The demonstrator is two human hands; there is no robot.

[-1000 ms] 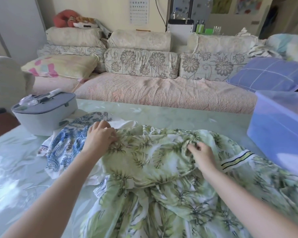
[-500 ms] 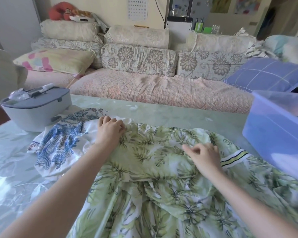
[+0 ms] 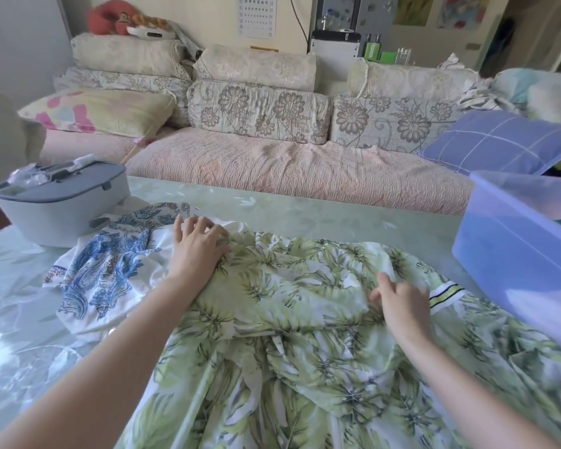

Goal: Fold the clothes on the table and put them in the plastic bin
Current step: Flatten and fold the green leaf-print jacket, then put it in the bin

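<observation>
Since the green leaf-print garment [image 3: 305, 335] is way bigger than the patch of glass table [image 3: 23, 286] it's on, with most of it running off the bottom of the view, I'd guess the main risk is the whole thing sliding toward the person if the far edge gets let go. It's thin, floppy stuff, bunched up in ridges across the middle, so any fold made now would probably trap those wrinkles and come out lopsided.

Second worry: the blue paisley garment [image 3: 104, 273] lies right next to it on the left, and the green one's edge overlaps it. Pull the green cloth and the blue one could easily drag along or get folded in.

The purple plastic bin [image 3: 515, 254] sits at the right, close to the cloth, with the striped cuff [image 3: 444, 294] just short of its wall. I can't tell how much is in it already.

On to the hands. The left hand [image 3: 196, 247] is at the far-left corner of the green garment, fingers [image 3: 208, 226] spread and loosely curled over the edge, palm pressing down, more pinning than pinching. The right hand [image 3: 402, 303] rests on the cloth nearer the cuff, fingers curled with a bit of fabric seemingly gathered under them, though whether it's really gripping I can't tell. Cloth lies under both palms.
</observation>
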